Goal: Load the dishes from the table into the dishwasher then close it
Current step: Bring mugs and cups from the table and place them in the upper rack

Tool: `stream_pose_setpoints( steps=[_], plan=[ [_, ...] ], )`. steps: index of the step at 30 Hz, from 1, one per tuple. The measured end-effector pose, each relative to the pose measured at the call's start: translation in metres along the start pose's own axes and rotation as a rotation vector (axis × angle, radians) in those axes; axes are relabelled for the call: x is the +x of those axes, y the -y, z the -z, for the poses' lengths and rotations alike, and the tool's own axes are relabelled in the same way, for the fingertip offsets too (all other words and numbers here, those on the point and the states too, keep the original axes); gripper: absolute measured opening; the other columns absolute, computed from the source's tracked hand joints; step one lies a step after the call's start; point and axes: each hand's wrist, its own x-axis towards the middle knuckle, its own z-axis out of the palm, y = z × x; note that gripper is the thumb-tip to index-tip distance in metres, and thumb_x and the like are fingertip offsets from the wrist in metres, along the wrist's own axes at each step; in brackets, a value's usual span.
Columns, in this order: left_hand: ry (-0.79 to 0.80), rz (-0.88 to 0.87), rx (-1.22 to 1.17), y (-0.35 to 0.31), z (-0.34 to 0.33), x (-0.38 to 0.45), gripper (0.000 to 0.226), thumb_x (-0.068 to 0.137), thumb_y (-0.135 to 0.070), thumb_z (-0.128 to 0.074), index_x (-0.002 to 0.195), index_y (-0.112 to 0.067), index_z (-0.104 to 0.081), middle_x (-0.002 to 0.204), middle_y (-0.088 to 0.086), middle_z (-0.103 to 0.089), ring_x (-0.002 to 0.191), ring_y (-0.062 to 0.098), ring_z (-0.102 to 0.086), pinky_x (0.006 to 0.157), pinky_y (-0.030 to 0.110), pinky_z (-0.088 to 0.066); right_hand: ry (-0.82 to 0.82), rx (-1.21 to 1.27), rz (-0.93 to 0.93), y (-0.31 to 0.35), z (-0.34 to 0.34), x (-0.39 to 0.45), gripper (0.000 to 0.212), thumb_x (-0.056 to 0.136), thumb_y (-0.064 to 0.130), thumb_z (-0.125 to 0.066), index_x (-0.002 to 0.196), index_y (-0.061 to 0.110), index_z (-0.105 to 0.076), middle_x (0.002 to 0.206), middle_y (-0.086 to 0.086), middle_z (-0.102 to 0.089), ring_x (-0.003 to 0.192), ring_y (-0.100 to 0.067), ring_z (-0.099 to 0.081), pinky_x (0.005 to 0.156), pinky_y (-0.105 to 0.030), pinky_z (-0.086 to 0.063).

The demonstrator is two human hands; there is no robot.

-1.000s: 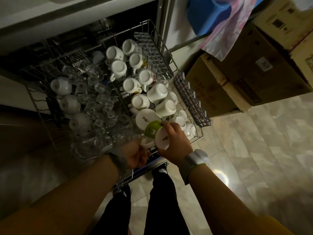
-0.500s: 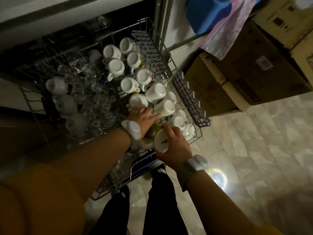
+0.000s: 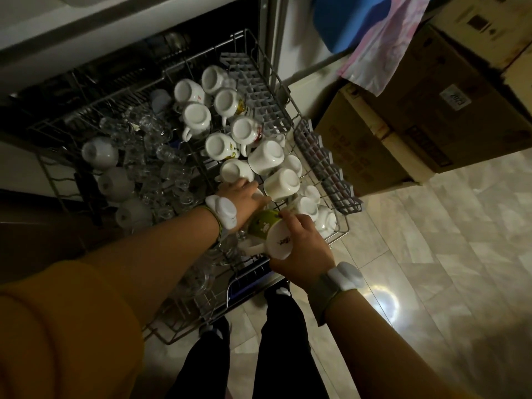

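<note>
While my right hand point(image 3: 299, 249) grips the green-and-white mug point(image 3: 272, 234) over the rack's point(image 3: 339, 236) near corner, my left hand point(image 3: 241, 194) lies flat among the upturned cups point(image 3: 280, 182), seemingly clearing a slot. Next I'd judge the mug must go down inverted there. Dim light blurs the glasses point(image 3: 155, 156), and my left fingertips are hidden.

A mustard-yellow sleeve point(image 3: 66, 326) covers the left upper arm; both forearms are bare. Each wrist carries a white, rounded device: the left one point(image 3: 221, 211) on a thin greenish cord, the right one point(image 3: 345, 276) on a wide grey-green strap. Black trousers point(image 3: 276, 355), dark shoes with white patches point(image 3: 214, 331).
</note>
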Motion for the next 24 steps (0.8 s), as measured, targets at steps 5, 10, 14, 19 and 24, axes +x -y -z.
stream_pose_setpoints(
  steps=[5,10,14,19,24],
  plan=[
    [-0.011,0.024,0.046,-0.003,-0.002,0.004,0.07,0.091,-0.037,-0.052,0.15,-0.039,-0.015,0.158,0.01,-0.009,0.144,0.034,-0.01,0.112,0.05,-0.027,0.006,0.043,-0.021,0.002,0.002,0.001,0.088,0.069,0.042,-0.075,0.145,0.033,-0.032,0.136,0.002,-0.041,0.113,-0.023,-0.053,0.086,-0.033,-0.05],
    [0.01,0.015,-0.019,0.008,-0.012,-0.01,0.085,0.09,-0.033,-0.057,0.153,-0.035,0.0,0.161,0.006,0.005,0.147,0.031,-0.003,0.116,0.049,-0.014,-0.016,0.06,0.025,0.005,0.001,-0.003,0.089,0.067,0.041,-0.078,0.145,0.029,-0.036,0.134,-0.002,-0.044,0.11,-0.027,-0.055,0.083,-0.038,-0.052],
    [-0.213,0.028,-0.512,0.023,-0.007,-0.035,0.07,0.087,-0.016,-0.066,0.148,-0.015,-0.033,0.155,0.013,-0.025,0.142,0.031,-0.026,0.113,0.037,-0.025,-0.07,0.086,0.014,-0.003,0.017,-0.005,0.092,0.064,0.041,-0.082,0.143,0.03,-0.037,0.13,0.0,-0.045,0.11,-0.024,-0.053,0.084,-0.04,-0.052],
    [-0.572,0.44,-0.776,0.061,-0.034,-0.127,0.029,0.089,-0.023,-0.057,0.114,-0.009,-0.065,0.108,0.014,-0.065,0.096,0.031,-0.062,0.081,0.034,-0.047,-0.076,0.156,0.057,0.022,0.032,-0.009,0.095,0.063,0.042,-0.085,0.143,0.027,-0.037,0.129,-0.002,-0.045,0.11,-0.02,-0.049,0.083,-0.028,-0.046],
    [-0.609,0.722,-0.811,0.041,-0.078,-0.196,0.01,0.086,-0.002,-0.061,0.094,0.0,-0.067,0.091,0.019,-0.066,0.085,0.036,-0.061,0.076,0.036,-0.046,-0.075,0.22,0.085,0.066,0.028,-0.006,0.095,0.06,0.04,-0.086,0.142,0.029,-0.039,0.131,-0.001,-0.044,0.114,-0.02,-0.046,0.086,-0.029,-0.042]
  ],
)
